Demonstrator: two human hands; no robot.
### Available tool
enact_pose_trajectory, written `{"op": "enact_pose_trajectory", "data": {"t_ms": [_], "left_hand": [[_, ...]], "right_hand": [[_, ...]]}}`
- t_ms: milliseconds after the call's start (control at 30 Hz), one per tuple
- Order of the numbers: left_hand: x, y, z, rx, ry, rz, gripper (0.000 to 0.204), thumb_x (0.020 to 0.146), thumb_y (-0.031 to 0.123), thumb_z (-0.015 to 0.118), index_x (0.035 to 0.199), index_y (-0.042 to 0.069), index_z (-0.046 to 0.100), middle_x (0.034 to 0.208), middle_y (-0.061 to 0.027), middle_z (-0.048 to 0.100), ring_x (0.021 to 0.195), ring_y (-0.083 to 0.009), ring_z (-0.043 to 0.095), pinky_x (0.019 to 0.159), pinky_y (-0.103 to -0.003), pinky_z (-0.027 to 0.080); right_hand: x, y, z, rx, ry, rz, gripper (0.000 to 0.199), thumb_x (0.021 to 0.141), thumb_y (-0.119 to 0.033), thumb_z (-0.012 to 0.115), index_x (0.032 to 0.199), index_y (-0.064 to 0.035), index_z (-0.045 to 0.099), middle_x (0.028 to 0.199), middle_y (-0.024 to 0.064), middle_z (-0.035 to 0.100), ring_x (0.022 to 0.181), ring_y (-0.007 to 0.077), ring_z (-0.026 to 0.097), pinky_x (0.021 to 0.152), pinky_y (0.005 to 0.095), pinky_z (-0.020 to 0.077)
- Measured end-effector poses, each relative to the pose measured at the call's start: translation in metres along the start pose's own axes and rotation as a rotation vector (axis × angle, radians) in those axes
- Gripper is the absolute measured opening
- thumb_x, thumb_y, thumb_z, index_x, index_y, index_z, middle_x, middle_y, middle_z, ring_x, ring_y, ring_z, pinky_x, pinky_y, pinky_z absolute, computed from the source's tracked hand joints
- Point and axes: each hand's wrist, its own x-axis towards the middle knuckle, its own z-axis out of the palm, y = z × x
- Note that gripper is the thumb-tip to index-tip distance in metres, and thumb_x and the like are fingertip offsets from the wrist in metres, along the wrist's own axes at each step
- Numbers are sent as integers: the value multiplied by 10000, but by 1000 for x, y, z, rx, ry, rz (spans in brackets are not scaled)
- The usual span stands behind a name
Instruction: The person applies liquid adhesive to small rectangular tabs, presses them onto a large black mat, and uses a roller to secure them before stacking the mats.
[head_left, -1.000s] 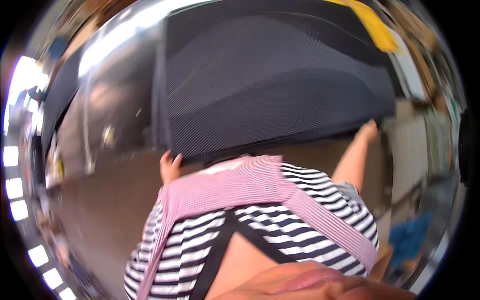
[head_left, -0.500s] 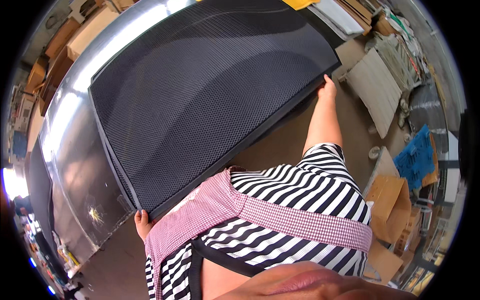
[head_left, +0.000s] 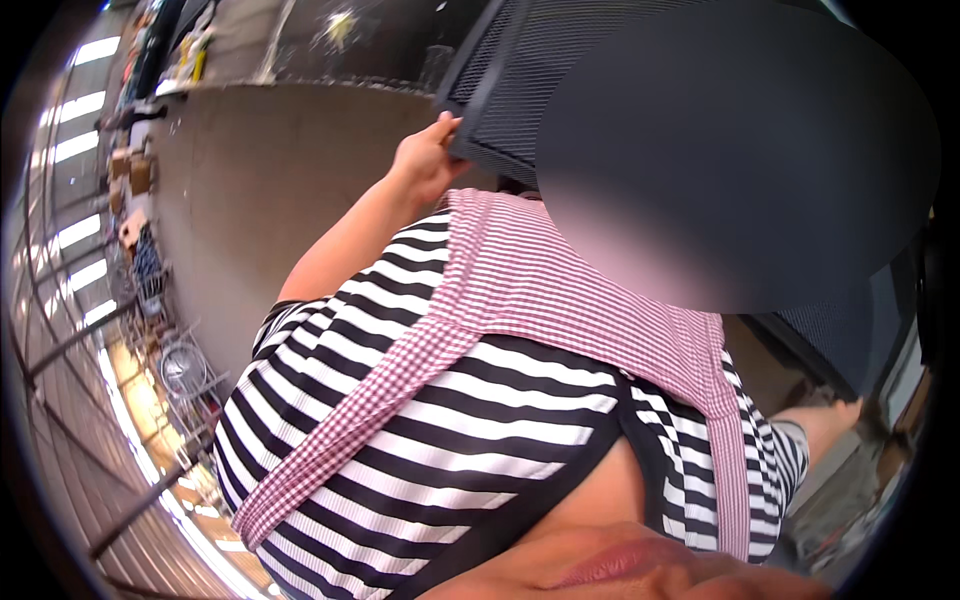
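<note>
A large black honeycomb-textured mat [head_left: 508, 120] with a plain dark border spans the space in front of my body. My left hand [head_left: 425, 160] is closed on its left corner, thumb uppermost along the border. At the far right, my right hand [head_left: 838, 414] is at the mat's lower right corner, closed on the edge; most of its fingers are hard to see. A smooth blurred dark oval covers the mat's middle and part of my checked apron. Whether the mat still rests on the metal-topped table [head_left: 385, 50] cannot be made out.
The brown floor [head_left: 250, 190] stretches out on my left. Metal railings [head_left: 70, 370] and a round fan-like thing [head_left: 185, 370] stand at the far left. Small cardboard boxes [head_left: 138, 175] are farther off, near a distant person [head_left: 135, 117]. A worktop edge runs along the top.
My view has swung to the left, and the mat now appears farther right, nearer my chest. Both hands keep hold of it. The table has shifted toward the top of the view.
</note>
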Motion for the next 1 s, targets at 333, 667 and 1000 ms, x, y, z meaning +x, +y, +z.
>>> {"op": "enact_pose_trajectory", "data": {"t_ms": [333, 667, 1000], "left_hand": [[17, -8, -6, 228, -244, 48, 307, 1040, 74, 454, 1323, 6, 553, 1115, -98, 683, 987, -183, 657, 885, -336, 562], [58, -1, -4, 973, -422, 418, 232, 915, 103, 620, 1132, 28, 585, 845, -142, 659, 736, -246, 672, 645, -387, 544], [142, 202, -110, 1, -461, 450, 361, 1045, 353, 433, 1064, 56, 638, 863, -144, 707, 670, -243, 668, 604, -374, 555]], "right_hand": [[-15, -143, 8, -442, 366, -584, 432, 949, -448, 565, 1086, -61, 699, 1074, 120, 695, 889, 318, 659, 827, 411, 520], [-348, -342, 392, -782, 124, -1345, 621, 993, -593, 432, 1052, -45, 719, 1027, 231, 709, 943, 470, 660, 823, 542, 515], [-1113, -276, 502, 445, -800, -1741, 447, 1014, -456, 526, 948, -45, 687, 920, 178, 712, 864, 455, 660, 723, 501, 516]]}}
